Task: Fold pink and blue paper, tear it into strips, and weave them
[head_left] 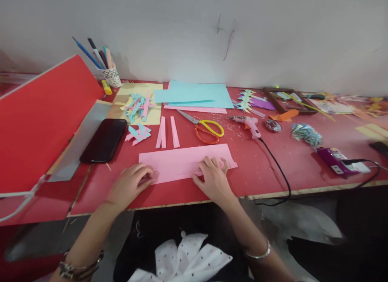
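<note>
A folded-looking pink paper sheet (174,164) lies lengthwise near the front edge of the red table. My left hand (130,183) is at its left end, fingers curled and thumb close to them on the paper's edge. On the right part of the sheet rests my right hand (212,174), palm down, thumb and little finger apart from the others. Behind the sheet are scissors (209,128) with yellow and red handles. Narrow pink strips (175,132) lie left of the scissors, beside small pink and blue paper pieces (139,133).
A black phone (104,140) and a red board (48,124) stand at left, near a pen cup (111,76). Blue sheets (200,94) lie at the back. Rightward are a pink glue gun (250,124) with its cord, a tray (291,100) and a purple power strip (336,162).
</note>
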Available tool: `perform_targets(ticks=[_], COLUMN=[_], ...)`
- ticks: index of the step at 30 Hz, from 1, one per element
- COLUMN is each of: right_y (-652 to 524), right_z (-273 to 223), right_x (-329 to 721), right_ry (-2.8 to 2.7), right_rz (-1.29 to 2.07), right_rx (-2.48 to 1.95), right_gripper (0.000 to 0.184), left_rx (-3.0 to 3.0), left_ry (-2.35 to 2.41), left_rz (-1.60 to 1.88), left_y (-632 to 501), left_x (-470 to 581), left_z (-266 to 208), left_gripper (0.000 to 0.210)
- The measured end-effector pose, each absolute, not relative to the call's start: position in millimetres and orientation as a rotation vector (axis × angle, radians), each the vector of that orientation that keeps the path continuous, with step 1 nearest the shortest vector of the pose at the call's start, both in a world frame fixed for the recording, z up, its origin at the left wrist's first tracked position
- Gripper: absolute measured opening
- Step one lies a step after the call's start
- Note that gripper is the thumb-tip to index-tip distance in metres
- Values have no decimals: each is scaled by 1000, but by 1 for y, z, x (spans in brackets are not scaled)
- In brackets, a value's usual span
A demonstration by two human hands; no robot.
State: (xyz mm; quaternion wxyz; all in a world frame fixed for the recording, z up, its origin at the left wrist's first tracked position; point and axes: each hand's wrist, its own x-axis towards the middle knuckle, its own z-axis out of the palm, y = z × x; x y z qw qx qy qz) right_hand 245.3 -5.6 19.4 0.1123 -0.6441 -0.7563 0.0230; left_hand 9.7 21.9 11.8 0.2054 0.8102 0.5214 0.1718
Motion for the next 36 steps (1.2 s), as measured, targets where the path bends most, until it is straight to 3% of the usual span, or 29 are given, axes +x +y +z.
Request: perform_targets(ticks=[6,22,36], right_y=[-1,4,-6], right_z=[18,24,18], right_x=[214,268,329], right_ry=[-2293,-2310,-2134], right_rz=[137,412,198], right_rx=[-1793,-1680,-1891], right_gripper=[22,3,7], left_rx=[2256,2253,2246], left_ry=[1447,1446,1444], left_rz=[489,485,546], left_y=[23,23,23], left_x=[12,11,11], left_z=[12,13,8], left_gripper=[45,38,34])
